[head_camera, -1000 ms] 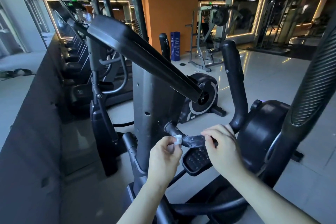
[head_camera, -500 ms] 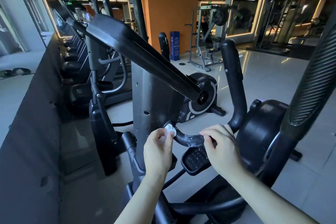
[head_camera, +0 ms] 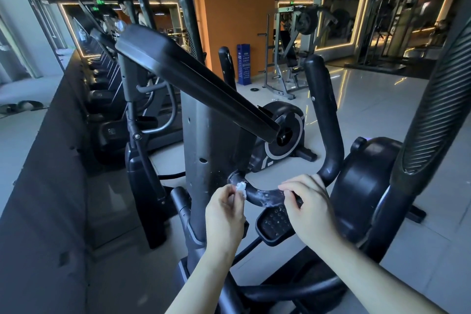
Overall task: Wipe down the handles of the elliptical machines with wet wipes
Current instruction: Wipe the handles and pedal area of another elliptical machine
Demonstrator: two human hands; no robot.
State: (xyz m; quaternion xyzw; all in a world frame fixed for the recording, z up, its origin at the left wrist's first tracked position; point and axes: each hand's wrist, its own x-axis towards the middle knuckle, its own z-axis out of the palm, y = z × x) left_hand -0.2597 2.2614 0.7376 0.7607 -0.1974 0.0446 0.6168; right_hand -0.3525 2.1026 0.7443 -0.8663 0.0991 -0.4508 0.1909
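Left hand (head_camera: 224, 211) pinches wet wipe (head_camera: 240, 187) against left bend of curved handle (head_camera: 265, 195) | right hand (head_camera: 308, 206) grips same handle further right | risk: small wad slips off; white residue stays near right hand.

Dim gym; daylight from left, glare on floor (head_camera: 369, 99), wide-angle bending at edges.

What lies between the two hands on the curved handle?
In the head view, a bare stretch of the curved handle, smeared whitish, runs between the left hand pinching the wipe and the right hand.
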